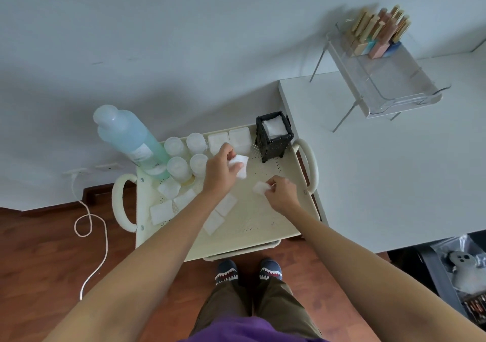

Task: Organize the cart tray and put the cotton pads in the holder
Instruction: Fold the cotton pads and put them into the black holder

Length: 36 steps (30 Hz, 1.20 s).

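A cream cart tray with perforated floor stands below me. At its back right corner a black lattice holder has white cotton pads inside. My left hand is over the tray's middle, closed on a few white cotton pads. Right of it, my right hand pinches one cotton pad just above the tray floor. Several more loose square pads lie on the tray's left and centre, some partly hidden under my left forearm.
A tall blue-green bottle and several small frosted jars crowd the tray's back left. Two white square containers sit at the back. A white desk with a clear rack stands right. A white cable lies on the wooden floor.
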Motion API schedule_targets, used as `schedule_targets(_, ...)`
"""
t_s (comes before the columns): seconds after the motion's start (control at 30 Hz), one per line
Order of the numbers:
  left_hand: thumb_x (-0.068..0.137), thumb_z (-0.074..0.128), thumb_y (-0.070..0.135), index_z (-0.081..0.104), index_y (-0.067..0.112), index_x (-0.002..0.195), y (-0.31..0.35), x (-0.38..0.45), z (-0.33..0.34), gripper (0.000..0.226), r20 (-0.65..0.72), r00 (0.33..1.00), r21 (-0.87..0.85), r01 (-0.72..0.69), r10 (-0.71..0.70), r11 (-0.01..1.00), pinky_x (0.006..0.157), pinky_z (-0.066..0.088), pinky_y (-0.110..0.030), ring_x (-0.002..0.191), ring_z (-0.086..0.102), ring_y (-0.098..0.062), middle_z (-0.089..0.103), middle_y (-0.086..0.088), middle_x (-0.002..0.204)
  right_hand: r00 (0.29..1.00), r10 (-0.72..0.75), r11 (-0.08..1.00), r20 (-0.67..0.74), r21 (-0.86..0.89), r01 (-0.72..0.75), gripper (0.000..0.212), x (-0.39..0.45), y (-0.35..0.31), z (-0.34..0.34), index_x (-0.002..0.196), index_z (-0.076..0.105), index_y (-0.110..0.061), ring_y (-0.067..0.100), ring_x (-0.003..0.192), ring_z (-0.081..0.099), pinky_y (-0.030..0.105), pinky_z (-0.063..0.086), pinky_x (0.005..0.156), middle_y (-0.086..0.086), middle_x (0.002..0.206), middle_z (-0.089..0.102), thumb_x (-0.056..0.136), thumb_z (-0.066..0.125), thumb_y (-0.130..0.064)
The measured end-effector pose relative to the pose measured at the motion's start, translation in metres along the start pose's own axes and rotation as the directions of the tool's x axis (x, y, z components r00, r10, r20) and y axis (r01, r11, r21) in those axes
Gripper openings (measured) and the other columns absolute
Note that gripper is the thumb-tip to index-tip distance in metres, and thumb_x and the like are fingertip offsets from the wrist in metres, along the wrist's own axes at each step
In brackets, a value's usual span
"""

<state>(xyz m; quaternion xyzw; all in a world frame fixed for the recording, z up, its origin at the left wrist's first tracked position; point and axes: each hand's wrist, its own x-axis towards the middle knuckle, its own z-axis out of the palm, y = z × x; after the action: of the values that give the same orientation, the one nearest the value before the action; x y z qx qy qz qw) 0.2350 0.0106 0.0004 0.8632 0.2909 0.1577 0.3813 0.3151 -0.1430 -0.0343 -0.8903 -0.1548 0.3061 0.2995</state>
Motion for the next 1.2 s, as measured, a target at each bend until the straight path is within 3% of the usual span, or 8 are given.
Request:
schedule_targets(0.17,0.083,0.067,0.008,0.058,0.004,0.083,0.027,0.015,-0.014,0.011,-0.082,0.995,-0.090,-0.060,0.053,0.994,0.069,0.052,-0.032,0.080,0.060,-0.020,0.061,-0.001,0.082,0.999,-0.054,0.989,-0.006,0.134,0.054,0.042,-0.008,-0.016,-0.035,0.109,0.043,-0.033,0.016,0.059,0.051,0.025,0.041,0.043,0.001,0.104,0.057,0.082,0.050,-0.003)
schedule_targets(0.3,0.087,0.062,0.010,0.054,0.004,0.091,0.049,0.031,-0.015,0.011,-0.120,0.992,-0.134,-0.040,0.024,0.990,0.068,0.049,-0.032,0.078,0.058,-0.021,0.059,-0.002,0.084,0.993,-0.091,0.963,-0.070,0.248,0.106,0.043,-0.010,-0.033,-0.067,0.101,0.055,-0.034,0.024,0.081,0.063,0.031,0.049,0.055,-0.020,0.110,0.052,0.079,0.050,0.003)
schedule_targets(0.47,0.090,0.055,0.008,0.052,0.004,0.099,0.073,0.052,-0.004,0.010,-0.137,0.990,-0.185,-0.006,-0.020,0.983,0.067,0.041,-0.024,0.075,0.053,-0.017,0.059,-0.001,0.086,0.973,-0.074,0.946,-0.220,0.295,0.138,0.032,-0.001,-0.046,-0.103,0.096,0.067,-0.028,0.010,0.075,0.057,0.022,0.048,0.055,-0.003,0.105,0.058,0.078,0.058,-0.003)
schedule_targets(0.6,0.089,0.055,0.005,0.050,0.007,0.099,0.084,0.068,0.007,0.011,-0.085,0.995,-0.215,0.035,-0.055,0.976,0.059,0.039,-0.013,0.075,0.053,-0.017,0.058,-0.005,0.086,0.943,-0.061,0.924,-0.327,0.338,0.177,0.019,0.008,-0.051,-0.128,0.099,0.072,-0.018,0.012,0.070,0.058,0.030,0.054,0.070,0.000,0.091,0.065,0.086,0.060,-0.011)
schedule_targets(0.7,0.085,0.058,0.002,0.048,0.012,0.088,0.090,0.075,0.016,0.015,-0.086,0.995,-0.192,0.042,-0.059,0.981,0.061,0.041,-0.020,0.072,0.051,-0.018,0.054,-0.004,0.079,0.923,-0.049,0.911,-0.381,0.363,0.198,0.018,0.013,-0.055,-0.141,0.095,0.074,-0.017,0.018,0.074,0.062,0.035,0.058,0.080,0.003,0.089,0.069,0.090,0.058,-0.009)
schedule_targets(0.8,0.083,0.057,-0.002,0.055,0.010,0.078,0.091,0.080,0.027,0.013,-0.047,0.998,-0.123,0.037,-0.043,0.992,0.069,0.045,-0.029,0.074,0.053,-0.019,0.058,-0.005,0.076,0.921,-0.042,0.896,-0.388,0.393,0.206,0.019,0.018,-0.058,-0.149,0.096,0.074,-0.015,0.025,0.085,0.067,0.038,0.059,0.083,0.003,0.088,0.066,0.086,0.062,-0.003)
schedule_targets(1.0,0.085,0.059,0.007,0.064,0.015,0.080,0.085,0.082,0.039,0.010,-0.050,0.995,0.054,0.093,-0.090,0.994,0.064,0.050,-0.030,0.072,0.060,-0.019,0.064,0.001,0.074,0.935,-0.099,0.897,-0.341,0.376,0.232,0.019,0.033,-0.064,-0.145,0.097,0.072,-0.010,0.013,0.068,0.065,0.024,0.060,0.067,0.007,0.090,0.065,0.084,0.065,0.002)
schedule_targets(1.2,0.088,0.056,0.007,0.066,0.012,0.098,0.073,0.084,0.038,0.015,-0.087,0.995,0.011,0.043,-0.042,0.999,0.082,0.041,-0.025,0.104,0.054,-0.022,0.060,-0.007,0.106,0.948,-0.167,0.932,-0.270,0.270,0.241,0.020,0.049,-0.068,-0.132,0.099,0.071,-0.015,0.016,0.071,0.060,0.028,0.054,0.072,0.010,0.089,0.070,0.086,0.061,-0.002)
